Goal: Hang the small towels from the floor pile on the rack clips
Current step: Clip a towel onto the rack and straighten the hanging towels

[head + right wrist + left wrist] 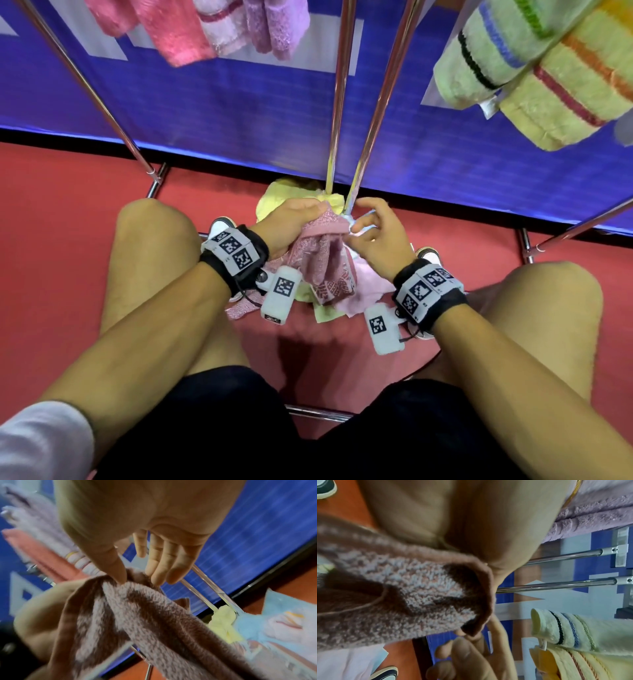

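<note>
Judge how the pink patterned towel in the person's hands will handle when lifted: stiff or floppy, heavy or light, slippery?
Probably floppy: the pink patterned towel sags in folds below the left hand. Likely light: the right hand pinches its edge with fingertips only. Its fuzzy pile should resist slipping.

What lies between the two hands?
The pink towel: the left hand grips it, the right hand pinches its edge. The head view shows it.

pink patterned terry-cloth towel (329, 255) looks nubby and looped, shiny smooth chrome metal rack tubes (340, 85), matt red floor (51, 240), fluffy green striped cloth towel (486, 58), smooth white plastic wrist tags (281, 296), black fabric wristbands (258, 245)
</note>
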Demonstrator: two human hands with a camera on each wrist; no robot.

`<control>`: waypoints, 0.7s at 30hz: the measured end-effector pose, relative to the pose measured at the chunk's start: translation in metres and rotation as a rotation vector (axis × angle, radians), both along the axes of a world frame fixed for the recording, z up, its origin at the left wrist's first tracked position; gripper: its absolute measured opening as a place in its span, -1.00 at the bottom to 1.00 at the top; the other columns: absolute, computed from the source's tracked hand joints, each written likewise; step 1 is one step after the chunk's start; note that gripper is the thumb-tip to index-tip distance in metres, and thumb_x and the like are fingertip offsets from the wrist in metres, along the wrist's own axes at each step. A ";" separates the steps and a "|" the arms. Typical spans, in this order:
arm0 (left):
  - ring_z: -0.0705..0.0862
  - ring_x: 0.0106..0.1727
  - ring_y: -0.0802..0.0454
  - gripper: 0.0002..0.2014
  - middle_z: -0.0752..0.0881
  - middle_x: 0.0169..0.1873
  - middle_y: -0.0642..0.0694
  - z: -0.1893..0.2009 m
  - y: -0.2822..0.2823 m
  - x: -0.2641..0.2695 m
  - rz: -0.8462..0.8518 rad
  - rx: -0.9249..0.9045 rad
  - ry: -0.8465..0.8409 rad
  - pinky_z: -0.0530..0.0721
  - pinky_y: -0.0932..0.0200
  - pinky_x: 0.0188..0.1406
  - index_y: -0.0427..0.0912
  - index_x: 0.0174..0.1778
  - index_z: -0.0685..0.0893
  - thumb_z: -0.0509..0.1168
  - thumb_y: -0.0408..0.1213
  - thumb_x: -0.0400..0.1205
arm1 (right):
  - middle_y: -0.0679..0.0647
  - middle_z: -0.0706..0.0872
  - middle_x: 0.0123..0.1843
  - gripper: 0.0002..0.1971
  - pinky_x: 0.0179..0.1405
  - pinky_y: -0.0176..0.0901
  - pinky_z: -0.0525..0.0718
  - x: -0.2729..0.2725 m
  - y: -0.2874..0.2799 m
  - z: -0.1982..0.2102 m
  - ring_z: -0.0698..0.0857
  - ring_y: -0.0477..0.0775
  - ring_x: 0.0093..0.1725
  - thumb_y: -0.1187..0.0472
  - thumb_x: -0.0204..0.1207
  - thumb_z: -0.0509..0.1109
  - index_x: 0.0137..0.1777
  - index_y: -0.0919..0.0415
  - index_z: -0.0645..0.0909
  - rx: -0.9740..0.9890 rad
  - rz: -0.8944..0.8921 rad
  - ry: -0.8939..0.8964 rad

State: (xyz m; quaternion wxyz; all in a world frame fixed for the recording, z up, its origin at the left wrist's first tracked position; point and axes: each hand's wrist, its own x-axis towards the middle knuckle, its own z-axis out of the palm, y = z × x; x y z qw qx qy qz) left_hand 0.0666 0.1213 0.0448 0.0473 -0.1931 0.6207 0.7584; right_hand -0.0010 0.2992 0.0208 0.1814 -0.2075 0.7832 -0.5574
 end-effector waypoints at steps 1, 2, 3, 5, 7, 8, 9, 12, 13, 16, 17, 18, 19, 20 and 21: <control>0.72 -0.40 0.14 -0.73 0.79 -0.42 -0.02 0.002 0.002 0.001 0.008 0.006 -0.009 0.68 0.25 -0.27 -0.21 -0.20 0.70 0.16 -0.40 0.76 | -0.06 0.65 -0.13 -0.34 -0.34 -0.27 0.63 0.004 -0.001 -0.002 0.66 -0.03 -0.36 0.36 0.36 0.61 0.35 -0.14 0.43 0.013 0.080 0.063; 0.72 -0.39 0.14 -0.76 0.79 -0.42 0.00 0.003 0.004 0.002 0.014 0.007 -0.013 0.68 0.23 -0.25 -0.22 -0.16 0.68 0.16 -0.39 0.76 | -0.10 0.63 -0.06 -0.23 -0.33 -0.28 0.65 0.007 -0.002 -0.003 0.68 -0.06 -0.32 0.34 0.33 0.61 0.45 -0.20 0.37 0.030 0.136 0.121; 0.72 -0.36 0.12 -0.78 0.79 -0.41 0.00 0.005 0.005 0.002 0.024 0.013 -0.019 0.67 0.19 -0.21 -0.21 -0.13 0.68 0.16 -0.38 0.76 | -0.12 0.61 0.00 -0.18 -0.31 -0.27 0.66 0.008 -0.002 -0.005 0.69 -0.06 -0.27 0.30 0.32 0.60 0.51 -0.22 0.34 0.046 0.170 0.176; 0.71 -0.34 0.07 -0.79 0.80 -0.40 -0.01 0.006 0.004 0.002 0.040 0.016 -0.028 0.66 0.11 -0.17 -0.19 -0.13 0.69 0.18 -0.36 0.75 | -0.11 0.58 0.06 -0.24 -0.20 -0.22 0.67 0.009 -0.003 -0.006 0.65 -0.05 -0.15 0.23 0.34 0.59 0.53 -0.11 0.41 0.093 0.206 0.298; 0.70 -0.40 0.08 -0.78 0.77 -0.44 -0.03 0.006 0.003 0.002 0.042 0.030 -0.037 0.65 0.08 -0.19 -0.21 -0.17 0.68 0.20 -0.35 0.75 | -0.04 0.58 0.09 -0.52 0.00 -0.12 0.63 0.008 -0.004 -0.008 0.58 -0.06 -0.01 0.18 0.42 0.57 0.34 0.08 0.59 0.140 0.253 0.427; 0.68 -0.42 0.08 -0.78 0.76 -0.45 -0.04 0.006 0.001 0.002 0.032 0.023 -0.036 0.63 0.08 -0.22 -0.21 -0.19 0.68 0.21 -0.33 0.75 | 0.02 0.60 0.08 -0.69 0.05 -0.10 0.60 0.007 -0.004 -0.009 0.56 -0.04 0.04 0.16 0.46 0.55 0.17 0.15 0.64 0.143 0.269 0.457; 0.67 -0.43 0.06 -0.77 0.74 -0.44 -0.05 0.005 0.000 0.002 0.014 0.005 -0.036 0.62 0.10 -0.27 -0.20 -0.21 0.70 0.23 -0.30 0.74 | 0.07 0.63 0.06 -0.81 0.05 -0.11 0.58 0.007 -0.004 -0.009 0.58 0.01 0.05 0.14 0.49 0.52 0.02 0.19 0.65 0.137 0.268 0.458; 0.65 -0.33 0.03 -0.79 0.73 -0.33 -0.06 0.001 -0.004 0.001 -0.062 -0.121 -0.019 0.62 0.12 -0.26 -0.07 -0.26 0.75 0.41 -0.03 0.59 | 0.10 0.66 -0.16 -0.78 -0.11 0.00 0.62 0.003 -0.004 -0.006 0.60 0.11 -0.13 0.10 0.52 0.45 -0.22 0.17 0.51 0.133 0.176 0.356; 0.66 -0.28 0.06 -0.72 0.73 -0.30 -0.01 0.002 -0.004 0.001 -0.093 -0.175 -0.014 0.61 0.14 -0.16 -0.08 -0.25 0.71 0.48 0.08 0.48 | 0.10 0.62 -0.27 -0.75 -0.19 0.00 0.61 0.002 -0.003 -0.002 0.56 0.08 -0.24 0.10 0.52 0.44 -0.25 0.19 0.46 0.129 0.149 0.294; 0.69 -0.22 0.08 -0.54 0.75 -0.25 -0.01 0.001 -0.005 0.003 -0.207 -0.284 -0.028 0.64 0.17 -0.12 -0.12 -0.10 0.64 0.66 0.00 0.26 | 0.21 0.48 -0.43 -0.65 -0.38 -0.16 0.42 0.000 0.001 0.008 0.37 -0.04 -0.41 0.09 0.46 0.44 -0.34 0.28 0.39 0.134 0.132 0.207; 0.67 -0.31 0.12 -0.56 0.73 -0.29 0.00 0.001 -0.005 0.004 -0.249 -0.336 -0.029 0.62 0.21 -0.23 -0.12 -0.04 0.62 0.67 -0.14 0.29 | 0.29 0.51 -0.42 -0.64 -0.38 -0.16 0.43 0.000 0.002 0.009 0.39 -0.04 -0.43 0.16 0.45 0.48 -0.37 0.30 0.39 0.133 0.132 0.179; 0.60 -0.43 0.16 -0.58 0.70 -0.36 0.03 0.001 -0.005 0.005 -0.279 -0.397 -0.040 0.57 0.25 -0.39 -0.11 0.02 0.58 0.63 -0.31 0.36 | 0.36 0.55 -0.39 -0.65 -0.38 -0.11 0.47 -0.002 0.002 0.008 0.43 0.00 -0.43 0.24 0.43 0.52 -0.39 0.30 0.38 0.125 0.119 0.144; 0.52 -0.53 0.15 -0.58 0.65 -0.43 0.04 0.002 -0.004 0.006 -0.290 -0.438 -0.053 0.49 0.27 -0.52 -0.09 0.06 0.54 0.55 -0.46 0.42 | 0.41 0.56 -0.37 -0.65 -0.39 -0.04 0.50 -0.003 0.003 0.007 0.47 0.08 -0.43 0.29 0.40 0.52 -0.40 0.27 0.37 0.103 0.103 0.110; 0.44 -0.56 0.10 -0.58 0.60 -0.46 0.02 0.001 -0.005 0.006 -0.281 -0.453 -0.061 0.42 0.28 -0.60 -0.06 0.08 0.51 0.48 -0.54 0.46 | 0.43 0.57 -0.35 -0.67 -0.38 0.06 0.54 -0.005 0.003 0.006 0.52 0.18 -0.42 0.31 0.37 0.51 -0.41 0.24 0.36 0.084 0.074 0.081; 0.41 -0.54 0.03 -0.59 0.56 -0.44 -0.04 0.000 -0.006 0.005 -0.257 -0.447 -0.062 0.40 0.28 -0.62 -0.04 0.09 0.49 0.42 -0.57 0.49 | 0.44 0.58 -0.35 -0.68 -0.36 0.12 0.57 -0.007 0.003 0.006 0.60 0.23 -0.40 0.32 0.36 0.48 -0.41 0.20 0.35 0.066 0.047 0.060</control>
